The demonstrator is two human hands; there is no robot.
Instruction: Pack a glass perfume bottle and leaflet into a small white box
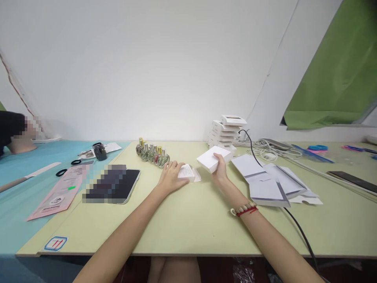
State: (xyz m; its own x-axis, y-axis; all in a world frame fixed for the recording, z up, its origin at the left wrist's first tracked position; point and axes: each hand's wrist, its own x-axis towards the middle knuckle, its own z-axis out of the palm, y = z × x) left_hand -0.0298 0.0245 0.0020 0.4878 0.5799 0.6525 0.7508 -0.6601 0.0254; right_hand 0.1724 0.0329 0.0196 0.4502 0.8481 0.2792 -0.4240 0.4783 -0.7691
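Note:
My right hand [220, 169] grips a plain white box [214, 158], raised a little over the table and tilted. On the table, the fingers of my left hand [172, 177] close around a smaller white box [186, 173] with fine print on its top. A clear flap or sleeve sticks out at that box's right end. Just behind my left hand runs a row of small round glass bottles [151, 154] with gold and silver caps. White boxes [225, 131] are stacked behind my right hand, and flat white unfolded cartons [266, 182] lie overlapping to its right.
A tablet [129, 186] lies left of my arm. Further left are a pink packet [57, 194] and a dark jar [99, 151] on blue cloth. A black cable [300, 232] crosses the right side, near coiled white cables [265, 151], scissors and a dark phone [353, 181].

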